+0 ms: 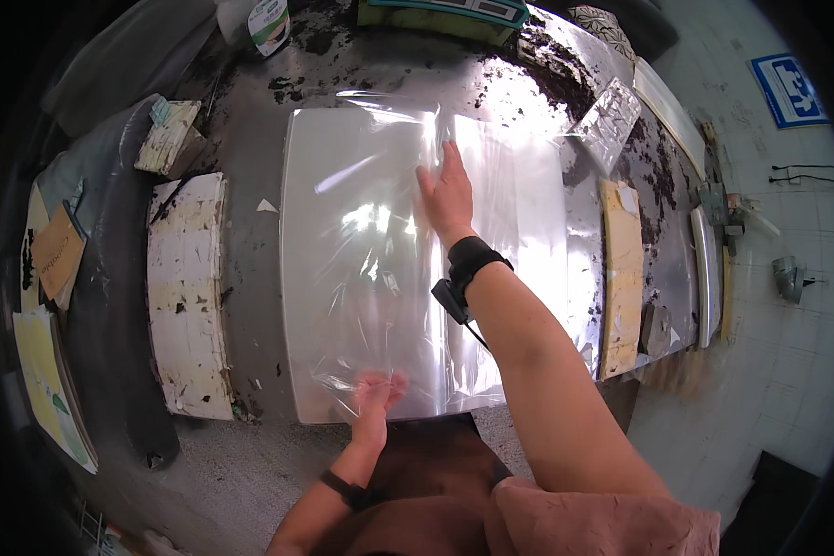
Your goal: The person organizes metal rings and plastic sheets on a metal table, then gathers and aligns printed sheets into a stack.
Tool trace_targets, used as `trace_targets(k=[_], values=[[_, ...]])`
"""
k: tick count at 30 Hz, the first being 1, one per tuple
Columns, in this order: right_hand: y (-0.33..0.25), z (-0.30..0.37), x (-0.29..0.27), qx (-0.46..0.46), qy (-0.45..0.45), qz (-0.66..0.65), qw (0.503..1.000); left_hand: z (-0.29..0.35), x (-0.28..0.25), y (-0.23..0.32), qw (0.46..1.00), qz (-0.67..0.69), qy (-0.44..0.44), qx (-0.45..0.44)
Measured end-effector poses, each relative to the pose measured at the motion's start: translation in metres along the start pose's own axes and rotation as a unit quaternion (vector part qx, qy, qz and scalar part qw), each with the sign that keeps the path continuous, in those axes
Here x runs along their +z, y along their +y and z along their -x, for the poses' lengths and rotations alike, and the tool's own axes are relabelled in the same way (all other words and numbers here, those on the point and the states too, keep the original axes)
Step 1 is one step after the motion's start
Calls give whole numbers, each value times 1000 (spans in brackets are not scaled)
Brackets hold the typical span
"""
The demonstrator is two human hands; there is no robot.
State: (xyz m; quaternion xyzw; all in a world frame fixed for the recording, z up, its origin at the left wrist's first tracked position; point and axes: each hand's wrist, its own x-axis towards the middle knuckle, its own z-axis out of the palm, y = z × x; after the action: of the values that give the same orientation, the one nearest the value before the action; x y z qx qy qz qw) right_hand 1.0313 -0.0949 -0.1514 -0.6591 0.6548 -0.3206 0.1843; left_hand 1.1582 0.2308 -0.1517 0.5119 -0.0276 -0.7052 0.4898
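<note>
A large stack of clear plastic film sheets (343,269) lies on the dark metal table, glossy and creased, with a fold line down its middle. Across that fold my right hand (449,196) rests toward the far part, fingers stretched out and pressed flat on the film. At the near edge, my left hand (372,408) has its fingers curled at the loose top film, which puckers around them. Its fingertips are somewhat blurred and partly behind the film. A dark band with a small device and cable (463,278) is on my right wrist.
A long pale worn block (187,296) lies left of the film, a yellowish one (621,278) to the right. At the far side stand a teal-and-green box (445,18) and a white container (269,26). A crumpled clear packet (610,122) lies far right. The dark table surface (250,250) is flaked.
</note>
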Motion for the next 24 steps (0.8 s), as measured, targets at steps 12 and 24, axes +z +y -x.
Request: trace_targets(k=[12,24], values=[[11,20,8,-126,-141,190,963,3,-26,14,994,-84,-42,-52],[58,54,-81,-128,-227,127,957,-1,-28,22,983,-151,-54,-92]])
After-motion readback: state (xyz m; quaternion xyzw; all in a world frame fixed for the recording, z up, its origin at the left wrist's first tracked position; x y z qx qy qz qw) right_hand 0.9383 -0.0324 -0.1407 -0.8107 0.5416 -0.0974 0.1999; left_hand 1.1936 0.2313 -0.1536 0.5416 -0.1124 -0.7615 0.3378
